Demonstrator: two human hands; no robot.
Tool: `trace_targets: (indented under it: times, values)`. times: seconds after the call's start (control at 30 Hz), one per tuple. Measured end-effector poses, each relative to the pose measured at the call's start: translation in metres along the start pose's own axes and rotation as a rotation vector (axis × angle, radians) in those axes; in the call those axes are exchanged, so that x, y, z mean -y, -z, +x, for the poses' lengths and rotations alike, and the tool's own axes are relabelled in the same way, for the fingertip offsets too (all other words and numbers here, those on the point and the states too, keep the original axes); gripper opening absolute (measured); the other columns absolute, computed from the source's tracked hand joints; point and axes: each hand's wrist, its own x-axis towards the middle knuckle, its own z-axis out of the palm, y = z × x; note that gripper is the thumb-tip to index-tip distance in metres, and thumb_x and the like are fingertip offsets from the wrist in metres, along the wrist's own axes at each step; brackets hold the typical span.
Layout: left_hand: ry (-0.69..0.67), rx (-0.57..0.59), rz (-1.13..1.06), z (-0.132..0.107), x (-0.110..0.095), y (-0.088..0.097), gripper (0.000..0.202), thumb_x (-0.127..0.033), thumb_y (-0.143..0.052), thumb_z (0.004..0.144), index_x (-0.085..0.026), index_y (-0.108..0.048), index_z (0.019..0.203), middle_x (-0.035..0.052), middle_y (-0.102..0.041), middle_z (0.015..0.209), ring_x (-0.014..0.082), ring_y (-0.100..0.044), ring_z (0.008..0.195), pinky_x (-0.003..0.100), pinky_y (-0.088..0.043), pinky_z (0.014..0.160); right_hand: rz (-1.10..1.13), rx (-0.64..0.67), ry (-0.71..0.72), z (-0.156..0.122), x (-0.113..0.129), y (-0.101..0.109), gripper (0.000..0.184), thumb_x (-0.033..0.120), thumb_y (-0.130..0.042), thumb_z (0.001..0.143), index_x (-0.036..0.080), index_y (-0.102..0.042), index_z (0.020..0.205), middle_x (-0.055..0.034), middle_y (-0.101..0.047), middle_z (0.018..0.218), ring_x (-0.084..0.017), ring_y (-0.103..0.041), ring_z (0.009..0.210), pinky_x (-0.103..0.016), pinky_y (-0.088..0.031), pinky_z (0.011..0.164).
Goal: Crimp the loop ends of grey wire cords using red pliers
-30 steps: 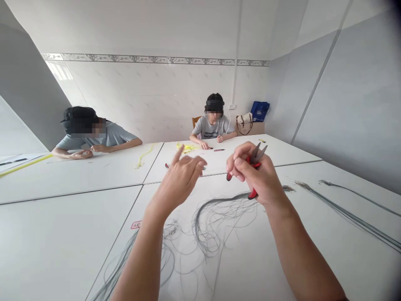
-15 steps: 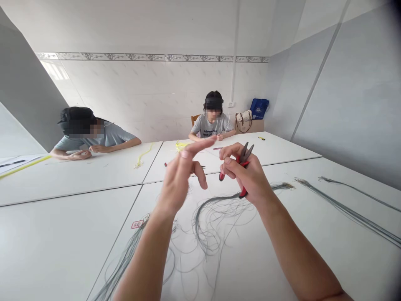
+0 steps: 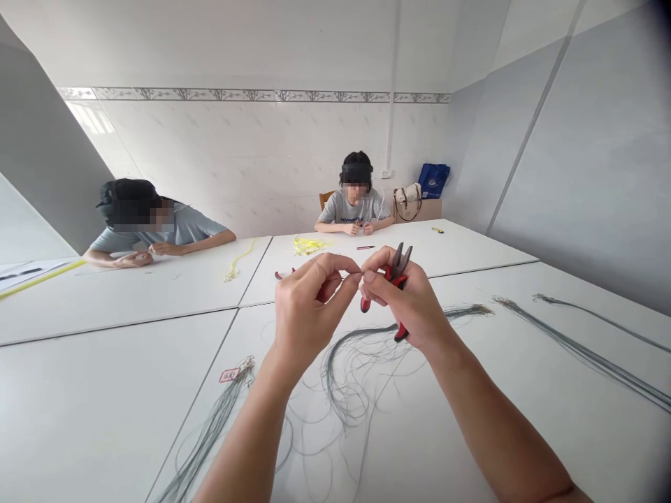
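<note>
Above the table, my left hand (image 3: 313, 300) is closed in a pinch, thumb and forefinger meeting at something too small to make out. My right hand (image 3: 409, 297) touches it fingertip to fingertip. Red-handled pliers (image 3: 400, 269) rest in the palm of my right hand, jaws pointing up and slightly apart. Below both hands a loose bundle of thin grey-green cords (image 3: 335, 363) curves over the white tabletop. Another cord bundle (image 3: 204, 436) lies by my left forearm, with a small red-bordered tag (image 3: 229, 376) at its end.
Two more cord bundles lie at the right, including a thick one (image 3: 566, 342). Yellow cords (image 3: 309, 244) lie farther back, near a person in grey (image 3: 354, 209). Another person (image 3: 178, 230) leans over the table at left. A yellow cutter (image 3: 437, 230) sits at the far right.
My left hand has gone from spread fingers to a pinch and moved right to meet my right hand's fingertips. The pliers have shifted slightly left with my right hand.
</note>
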Motion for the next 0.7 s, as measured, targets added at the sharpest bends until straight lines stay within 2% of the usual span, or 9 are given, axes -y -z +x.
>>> trace_targets:
  times: [0.2,0.3,0.43,0.57,0.7]
  values:
    - [-0.001,-0.033,-0.011,0.0,-0.003,0.004,0.01,-0.013,-0.067,0.088,-0.021,-0.067,0.082,-0.0081,-0.031,0.057,0.0083,-0.032,0.052,0.024,-0.033,0.051,-0.065,0.051,0.038,-0.001,0.005,0.003,0.022,0.042,-0.063,0.097,0.023,-0.055,0.089,0.007,-0.044,0.061,-0.011,-0.044,0.057,-0.026,-0.044,0.058]
    - [0.005,-0.041,-0.004,0.0,-0.004,0.008,0.01,-0.013,-0.068,0.088,-0.021,-0.067,0.082,-0.0079,-0.032,0.057,0.0084,-0.033,0.053,0.024,-0.033,0.051,-0.395,0.037,0.175,-0.005,0.011,0.007,0.021,0.043,-0.055,0.102,0.023,-0.053,0.093,0.0058,-0.046,0.064,-0.01,-0.042,0.057,-0.025,-0.038,0.056]
    - [-0.001,-0.037,0.006,0.001,-0.007,0.012,0.01,-0.013,-0.068,0.089,-0.022,-0.068,0.083,-0.0072,-0.034,0.058,0.0086,-0.033,0.054,0.024,-0.032,0.051,-0.931,0.033,0.424,-0.009,0.017,0.011,0.024,0.039,-0.053,0.103,0.021,-0.05,0.086,0.0037,-0.051,0.069,-0.009,-0.041,0.058,-0.024,-0.034,0.056]
    - [-0.006,-0.007,0.009,0.001,-0.01,0.014,0.01,-0.014,-0.069,0.089,-0.022,-0.068,0.082,-0.0065,-0.041,0.06,0.0082,-0.034,0.054,0.025,-0.033,0.051,-1.168,-0.003,0.562,-0.01,0.018,0.011,0.031,0.041,-0.052,0.103,0.02,-0.047,0.08,0.0041,-0.048,0.064,-0.009,-0.035,0.055,-0.025,-0.028,0.053]
    - [-0.014,0.01,0.004,0.001,-0.012,0.016,0.011,-0.013,-0.068,0.089,-0.021,-0.068,0.082,-0.0063,-0.044,0.061,0.0078,-0.035,0.053,0.024,-0.033,0.05,-1.293,-0.026,0.609,-0.01,0.018,0.011,0.034,0.041,-0.05,0.104,0.02,-0.048,0.078,0.0035,-0.048,0.062,-0.009,-0.033,0.053,-0.026,-0.025,0.052]
